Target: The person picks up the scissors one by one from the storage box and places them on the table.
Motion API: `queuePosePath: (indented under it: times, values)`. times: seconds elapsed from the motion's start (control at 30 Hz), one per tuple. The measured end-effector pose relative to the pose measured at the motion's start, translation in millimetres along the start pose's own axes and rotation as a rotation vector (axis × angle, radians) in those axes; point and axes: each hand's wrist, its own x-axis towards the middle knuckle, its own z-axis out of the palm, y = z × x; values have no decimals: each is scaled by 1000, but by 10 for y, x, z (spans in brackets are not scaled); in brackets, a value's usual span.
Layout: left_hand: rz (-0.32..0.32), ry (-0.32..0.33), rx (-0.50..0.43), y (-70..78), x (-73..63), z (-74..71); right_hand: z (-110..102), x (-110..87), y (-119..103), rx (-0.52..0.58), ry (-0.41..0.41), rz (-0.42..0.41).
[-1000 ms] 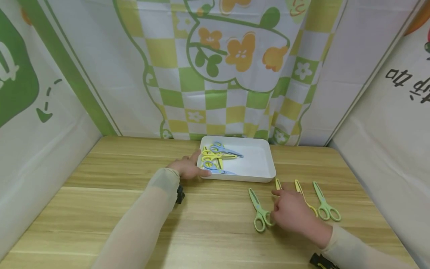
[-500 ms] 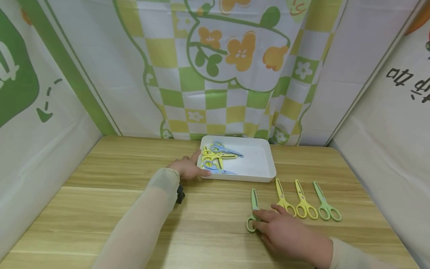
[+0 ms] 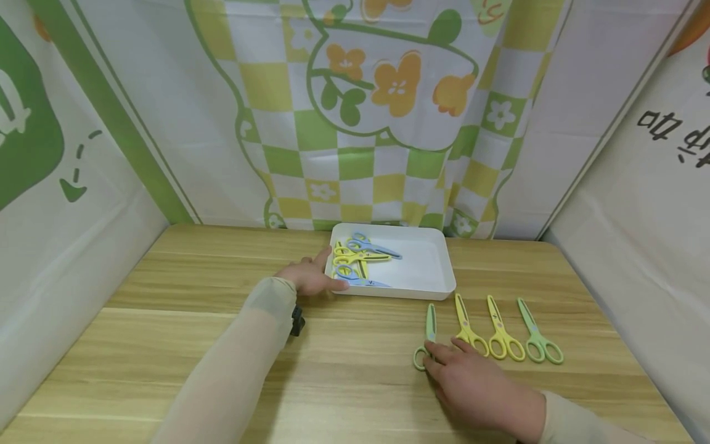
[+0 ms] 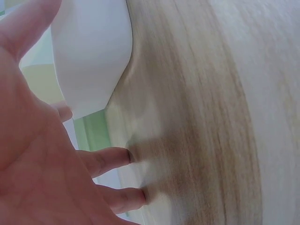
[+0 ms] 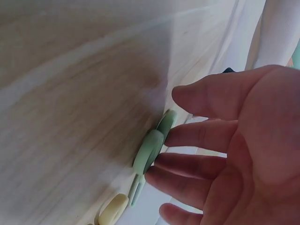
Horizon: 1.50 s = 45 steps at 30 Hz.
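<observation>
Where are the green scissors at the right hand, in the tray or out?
Out: these green scissors lie on the table, outside the tray, with the right hand at their handles.

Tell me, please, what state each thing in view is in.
White tray, upright, lidless, partly filled.
Scissors in the tray, overlapping.
Left hand, fingers extended, touching the tray.
Left green scissors, blades together, handles partly hidden.
Right hand, fingertips touching left green scissors.
Left yellow scissors, closed, flat.
Right yellow scissors, closed, flat.
Right green scissors, closed, flat.
</observation>
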Motion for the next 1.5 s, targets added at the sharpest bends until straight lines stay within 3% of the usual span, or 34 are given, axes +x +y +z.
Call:
queuePosePath:
  times: [0.4,0.57,0.8,0.9,1.07,1.3,1.5]
  values:
    - [16,0,-13,14,45,-14,-43,47,56,39,-83,96]
    - [24,-3,-20,19,66,-15,-56,50,52,48,-83,118]
    - [29,0,-13,35,56,-11,-228,79,131,82,-44,244]
    - [31,0,-9,36,42,-11,-322,112,260,107,-10,266]
    - [30,-3,-11,29,36,-12,-354,190,605,282,54,325]
    - [9,-4,3,3,15,-3,-113,445,1238,612,56,426]
    - [10,-3,-10,4,8,1,114,660,1566,748,54,389]
